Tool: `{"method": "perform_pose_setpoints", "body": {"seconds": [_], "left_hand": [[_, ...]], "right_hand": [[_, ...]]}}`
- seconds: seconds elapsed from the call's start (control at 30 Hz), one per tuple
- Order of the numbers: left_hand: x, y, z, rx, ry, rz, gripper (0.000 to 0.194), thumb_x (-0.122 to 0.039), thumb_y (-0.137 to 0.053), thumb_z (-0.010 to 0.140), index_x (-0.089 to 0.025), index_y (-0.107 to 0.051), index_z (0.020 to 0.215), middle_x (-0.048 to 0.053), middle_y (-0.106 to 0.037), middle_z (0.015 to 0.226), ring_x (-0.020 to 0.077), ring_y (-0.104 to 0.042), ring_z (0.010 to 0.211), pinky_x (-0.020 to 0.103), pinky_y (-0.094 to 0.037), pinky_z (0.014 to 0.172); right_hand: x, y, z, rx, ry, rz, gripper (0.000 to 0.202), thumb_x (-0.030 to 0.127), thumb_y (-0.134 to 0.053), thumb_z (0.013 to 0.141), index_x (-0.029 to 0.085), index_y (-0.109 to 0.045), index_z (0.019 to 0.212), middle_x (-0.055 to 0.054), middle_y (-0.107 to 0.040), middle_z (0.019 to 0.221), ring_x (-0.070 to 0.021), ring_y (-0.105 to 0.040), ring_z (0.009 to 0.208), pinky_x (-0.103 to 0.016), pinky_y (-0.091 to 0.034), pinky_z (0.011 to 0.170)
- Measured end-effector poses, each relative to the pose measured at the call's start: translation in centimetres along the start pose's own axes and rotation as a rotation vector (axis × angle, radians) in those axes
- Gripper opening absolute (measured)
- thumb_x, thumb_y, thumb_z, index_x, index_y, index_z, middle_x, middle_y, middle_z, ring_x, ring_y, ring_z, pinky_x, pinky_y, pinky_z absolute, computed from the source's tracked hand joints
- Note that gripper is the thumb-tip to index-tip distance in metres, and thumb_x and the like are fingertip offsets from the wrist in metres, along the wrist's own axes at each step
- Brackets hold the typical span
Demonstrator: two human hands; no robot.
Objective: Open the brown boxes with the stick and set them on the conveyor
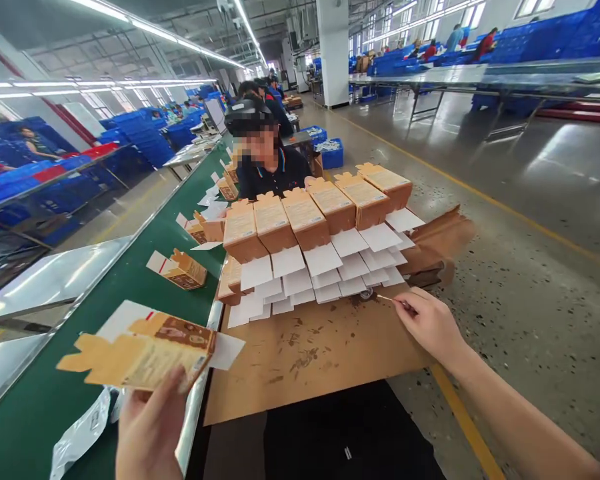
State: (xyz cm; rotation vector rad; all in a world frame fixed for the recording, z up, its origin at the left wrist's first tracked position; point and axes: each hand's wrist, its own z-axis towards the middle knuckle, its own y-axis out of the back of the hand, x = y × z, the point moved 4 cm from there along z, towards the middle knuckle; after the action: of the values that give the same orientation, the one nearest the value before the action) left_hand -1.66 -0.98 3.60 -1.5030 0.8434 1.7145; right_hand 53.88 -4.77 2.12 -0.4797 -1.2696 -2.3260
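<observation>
My left hand [153, 423] grips a small brown-and-cream cardboard carton [173, 350] over the green conveyor's near edge. The carton lies tilted, its tabbed flaps pointing left and white flaps sticking out at both ends. Off to the right, my right hand [427, 323] is closed on a thin pale stick [386, 298], pinched between thumb and fingers. The stick's tip points left, close to a small round clear dish [366, 293] with dark brown matter around it. Both lie by the brown cardboard sheet [260, 393], which carries brown smears.
Stacked cartons [305, 217] with white flaps [323, 260] stand ahead. More cartons [183, 270] sit along the green conveyor [130, 267], with a plastic bag [83, 427] near me. Across the stack is a co-worker [275, 157]. Torn brown paper [437, 240] juts out right.
</observation>
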Motion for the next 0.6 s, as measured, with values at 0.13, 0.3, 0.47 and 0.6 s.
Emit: {"method": "perform_pose_setpoints", "body": {"seconds": [0.13, 0.3, 0.47, 0.6], "left_hand": [[4.1, -1.0, -6.7, 0.099, 0.335, -0.070, 0.096, -0.060, -0.124, 0.053, -0.025, -0.086, 0.134, 0.014, -0.092, 0.136, 0.0511, -0.076, 0.157, 0.072, -0.050, 0.145], [5.7, -4.5, -9.2, 0.077, 0.235, -0.016, 0.101, -0.066, -0.123, 0.058, -0.025, -0.079, 0.140, 0.015, -0.090, 0.137, 0.0442, -0.085, 0.142, 0.065, -0.062, 0.134], [7.1, -5.3, -9.3, 0.076, 0.226, -0.026, 0.103, -0.067, -0.122, 0.058, -0.025, -0.077, 0.140, 0.016, -0.089, 0.136, 0.0414, -0.087, 0.133, 0.060, -0.069, 0.123], [8.6, -5.1, -9.3, 0.034, 0.236, -0.048, 0.102, -0.067, -0.121, 0.058, -0.023, -0.079, 0.139, 0.018, -0.088, 0.139, 0.0425, -0.087, 0.133, 0.060, -0.068, 0.123]], "right_hand": [[-0.6, -2.8, 2.3, 0.239, 0.013, -0.108, 0.036, 0.022, -0.056, 0.118, 0.024, -0.085, 0.098, -0.010, -0.083, 0.097, -0.0230, -0.077, 0.079, -0.032, -0.063, 0.074], [-0.2, -5.9, 4.4, 0.455, 0.003, -0.293, 0.036, 0.011, -0.059, 0.115, 0.021, -0.083, 0.091, -0.011, -0.082, 0.102, -0.0231, -0.074, 0.080, -0.033, -0.056, 0.076], [-0.5, -5.6, 4.7, 0.463, 0.002, -0.306, 0.035, 0.008, -0.062, 0.113, 0.021, -0.082, 0.087, -0.010, -0.081, 0.099, -0.0215, -0.072, 0.075, -0.032, -0.051, 0.070], [0.5, -3.7, 2.1, 0.191, 0.059, -0.105, 0.031, 0.020, -0.062, 0.119, 0.024, -0.086, 0.101, -0.007, -0.082, 0.097, -0.0235, -0.077, 0.082, -0.034, -0.062, 0.078]]}}
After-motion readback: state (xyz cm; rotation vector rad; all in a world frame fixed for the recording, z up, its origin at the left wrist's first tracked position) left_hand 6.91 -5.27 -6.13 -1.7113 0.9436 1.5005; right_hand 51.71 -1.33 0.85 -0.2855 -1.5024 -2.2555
